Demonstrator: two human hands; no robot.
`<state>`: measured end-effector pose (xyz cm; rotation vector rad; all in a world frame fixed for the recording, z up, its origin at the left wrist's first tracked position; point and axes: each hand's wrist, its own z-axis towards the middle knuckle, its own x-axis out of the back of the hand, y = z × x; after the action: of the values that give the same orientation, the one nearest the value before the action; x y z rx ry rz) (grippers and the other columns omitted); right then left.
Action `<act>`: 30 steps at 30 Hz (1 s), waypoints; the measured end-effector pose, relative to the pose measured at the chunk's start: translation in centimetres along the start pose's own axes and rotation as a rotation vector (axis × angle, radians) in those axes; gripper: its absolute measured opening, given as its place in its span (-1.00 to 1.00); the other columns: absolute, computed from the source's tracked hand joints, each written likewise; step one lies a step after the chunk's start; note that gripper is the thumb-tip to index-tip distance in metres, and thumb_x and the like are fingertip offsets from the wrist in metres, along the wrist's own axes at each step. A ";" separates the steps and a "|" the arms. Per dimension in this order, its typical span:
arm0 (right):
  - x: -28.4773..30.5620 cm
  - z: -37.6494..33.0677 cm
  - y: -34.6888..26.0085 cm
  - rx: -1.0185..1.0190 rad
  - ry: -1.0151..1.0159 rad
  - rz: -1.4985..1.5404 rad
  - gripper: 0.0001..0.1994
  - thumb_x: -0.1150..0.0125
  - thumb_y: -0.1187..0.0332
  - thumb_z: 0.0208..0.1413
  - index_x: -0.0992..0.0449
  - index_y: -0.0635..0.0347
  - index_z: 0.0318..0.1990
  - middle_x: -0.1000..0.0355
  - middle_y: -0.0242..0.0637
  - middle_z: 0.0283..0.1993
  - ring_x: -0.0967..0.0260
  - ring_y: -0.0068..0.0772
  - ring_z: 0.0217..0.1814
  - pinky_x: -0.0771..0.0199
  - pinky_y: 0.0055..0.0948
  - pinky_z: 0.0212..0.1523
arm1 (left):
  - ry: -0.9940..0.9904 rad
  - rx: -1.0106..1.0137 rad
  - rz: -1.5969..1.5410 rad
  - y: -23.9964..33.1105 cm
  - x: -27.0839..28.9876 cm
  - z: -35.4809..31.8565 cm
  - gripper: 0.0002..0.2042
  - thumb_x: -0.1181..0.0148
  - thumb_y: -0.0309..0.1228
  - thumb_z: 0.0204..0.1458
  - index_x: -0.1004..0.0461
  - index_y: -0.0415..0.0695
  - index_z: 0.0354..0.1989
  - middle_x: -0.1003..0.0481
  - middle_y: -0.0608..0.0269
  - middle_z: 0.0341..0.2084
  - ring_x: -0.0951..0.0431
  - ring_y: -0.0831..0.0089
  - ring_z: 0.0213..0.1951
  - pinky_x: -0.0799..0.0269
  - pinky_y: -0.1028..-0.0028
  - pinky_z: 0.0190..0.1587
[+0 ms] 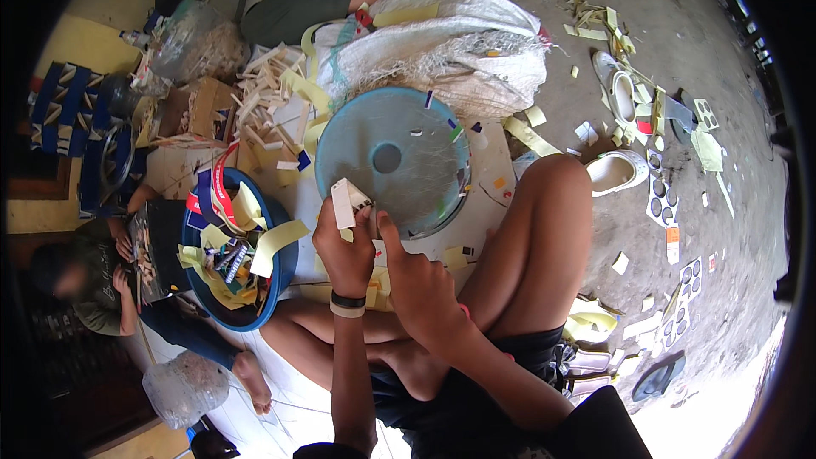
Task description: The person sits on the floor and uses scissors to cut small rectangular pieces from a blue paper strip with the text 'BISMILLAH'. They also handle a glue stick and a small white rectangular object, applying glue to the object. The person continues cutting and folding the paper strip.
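My left hand point(344, 253) is closed around a small folded white card box point(343, 204), held upright and slightly tilted. Dark marks show along its edge facing my right hand. Close beside it is my right hand point(421, 285), its index finger stretched toward the box and the other fingers curled. Whether those curled fingers hold anything is hidden. Under and beyond both hands lies a round blue-grey disc-shaped surface point(353, 140) with a hole-like dark circle in its middle. Coloured paper scraps cling to its right rim.
To my left stands a blue basin point(285, 276) full of card strips and printed scraps. Beyond it lie a heap of small white card pieces point(272, 89) and a white woven sack point(501, 59). A co-worker point(102, 280) sits at far left. Shoes point(616, 172) and cut-out sheets point(661, 195) litter the right floor.
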<state>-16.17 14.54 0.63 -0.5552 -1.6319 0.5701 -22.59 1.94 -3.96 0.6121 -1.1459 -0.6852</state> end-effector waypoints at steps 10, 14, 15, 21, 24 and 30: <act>-0.5 -1.2 0.7 0.009 -0.004 0.103 -0.22 -0.20 0.56 0.09 -0.06 0.08 0.48 -0.53 0.04 -0.51 -0.60 0.20 -0.42 -0.63 0.09 -0.33 | 0.029 -0.038 0.000 -0.8 -0.6 -0.4 -0.78 -0.28 -0.61 0.08 -0.50 -0.25 -0.10 -0.56 -0.01 -0.43 -0.58 0.03 -0.37 -0.48 0.23 -0.25; -0.6 -0.9 0.5 0.016 -0.025 0.043 -0.25 -0.14 0.54 0.14 -0.04 0.10 0.50 -0.56 0.08 -0.46 -0.61 0.19 -0.38 -0.63 0.07 -0.32 | 0.034 -0.025 -0.024 -0.7 -0.7 -0.4 -0.80 -0.28 -0.61 0.08 -0.48 -0.24 -0.13 -0.55 -0.01 -0.42 -0.58 -0.02 -0.34 -0.47 0.22 -0.23; -0.5 -0.8 0.4 0.009 -0.050 0.064 -0.26 -0.12 0.54 0.15 -0.03 0.10 0.50 -0.56 0.10 -0.45 -0.61 0.21 -0.36 -0.63 0.09 -0.31 | 0.034 -0.018 -0.038 -0.7 -0.6 -0.4 -0.80 -0.28 -0.60 0.08 -0.48 -0.24 -0.13 -0.55 -0.01 -0.42 -0.58 -0.02 -0.34 -0.47 0.22 -0.22; 0.6 -0.4 0.9 0.008 -0.116 0.123 -0.27 -0.09 0.55 0.15 -0.02 0.11 0.49 -0.57 0.18 -0.37 -0.60 0.33 -0.28 -0.59 0.24 -0.22 | 0.033 -0.049 -0.025 0.0 -0.5 -0.2 -0.83 -0.26 -0.62 0.07 -0.46 -0.28 -0.17 -0.53 -0.03 -0.45 -0.59 -0.01 -0.43 -0.49 0.22 -0.31; 0.5 -1.1 1.1 0.038 -0.072 0.159 -0.26 -0.10 0.56 0.13 -0.01 0.12 0.49 -0.56 0.22 -0.34 -0.58 0.38 -0.26 -0.57 0.28 -0.19 | 0.040 -0.012 -0.015 0.3 -0.7 -0.3 -0.82 -0.25 -0.63 0.06 -0.45 -0.29 -0.17 -0.53 -0.05 -0.46 -0.61 -0.03 -0.41 -0.50 0.21 -0.30; 0.6 -3.3 1.6 0.031 -0.077 0.143 -0.22 -0.14 0.56 0.09 0.01 0.11 0.49 -0.54 0.26 -0.35 -0.54 0.47 -0.26 -0.53 0.31 -0.15 | 0.037 -0.014 -0.046 0.4 -0.4 -0.2 -0.84 -0.26 -0.66 0.05 -0.44 -0.31 -0.21 -0.53 -0.06 -0.46 -0.63 0.11 -0.41 -0.52 0.29 -0.28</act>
<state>-12.96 16.38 0.43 -0.6369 -1.6615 0.7288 -22.39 2.57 -3.95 0.6384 -1.0947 -0.7182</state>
